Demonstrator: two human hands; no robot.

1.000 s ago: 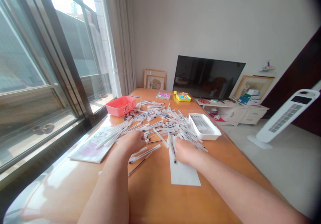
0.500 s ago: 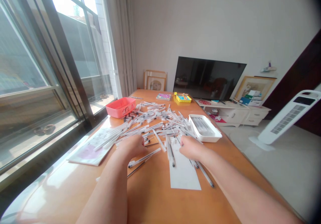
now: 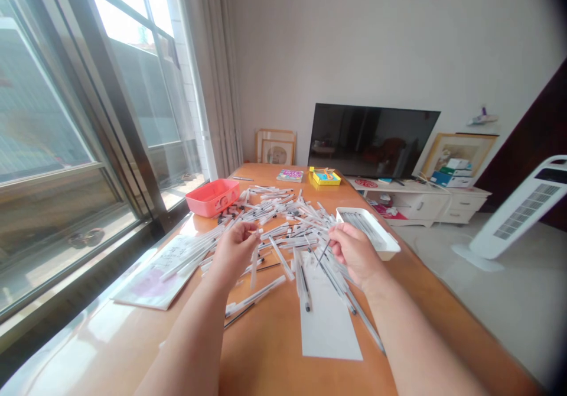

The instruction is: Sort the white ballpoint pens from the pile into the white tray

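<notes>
- Pinching a thin dark stick (image 3: 322,256), likely a pen refill: right hand (image 3: 357,254), thumb and fingers closed on its upper end. Stick sits above the near side of the pen pile (image 3: 268,211), over the far end of the paper strip (image 3: 331,338).
- Stick's long axis: slanted, running from the fingertips down and leftward in view; free end low. Writing tip at which end: too small to tell.
- Clear tube (image 3: 254,269) hangs from the left hand (image 3: 234,253), thumb and fingertips closed on its top. Axis near upright in view, lower end toward the table (image 3: 266,369); open end, cannot tell.
- Stick and tube well apart, axes not parallel.
- Doing this well, my call: light pinch on the tube, since smooth plastic probably rolls; hold the stick close to one end, steady, free end lifted off the loose pens so it doesn't snag; both ends in sight.
- Paper strip lies flat, long axis away from the person; a few pens (image 3: 303,286) lie along its left side, dark ends nearest.
- White tray (image 3: 388,244) just beside the right hand, pens inside lined up lengthwise.
- Pile pens point every way.
- Red basket (image 3: 212,201) at the pile's far left; booklet (image 3: 144,286) nearer, tubes across it.
</notes>
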